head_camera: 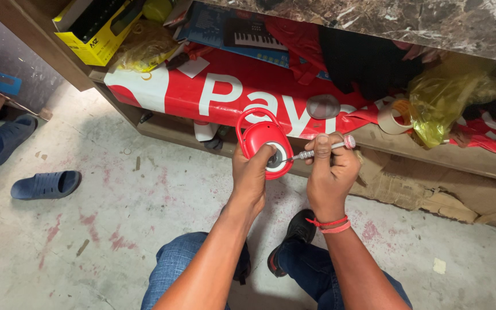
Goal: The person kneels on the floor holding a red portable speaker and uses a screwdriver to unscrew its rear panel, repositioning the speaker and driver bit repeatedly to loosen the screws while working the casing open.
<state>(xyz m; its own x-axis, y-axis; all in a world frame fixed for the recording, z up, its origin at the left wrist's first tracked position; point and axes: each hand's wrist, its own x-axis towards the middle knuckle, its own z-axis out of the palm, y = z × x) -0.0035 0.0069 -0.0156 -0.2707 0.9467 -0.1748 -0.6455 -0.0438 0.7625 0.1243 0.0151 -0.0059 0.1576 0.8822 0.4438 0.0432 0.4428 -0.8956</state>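
Left hand (252, 172) is wrapped around the little red gadget (262, 138), right hand (328, 166) pinches a small screwdriver (320, 151) lying nearly level, tip pointing left into its round face.

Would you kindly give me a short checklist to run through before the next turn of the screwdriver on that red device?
1. Left hand has a firm grip on the red device: ok.
2. Right hand holds the screwdriver by its handle: ok.
3. Screwdriver tip meets the round white face of the device: ok.
4. Tip seated squarely in a screw head: cannot tell, the left thumb and blur hide it.
5. Device's looped handle free of the red banner on the shelf behind: ok.
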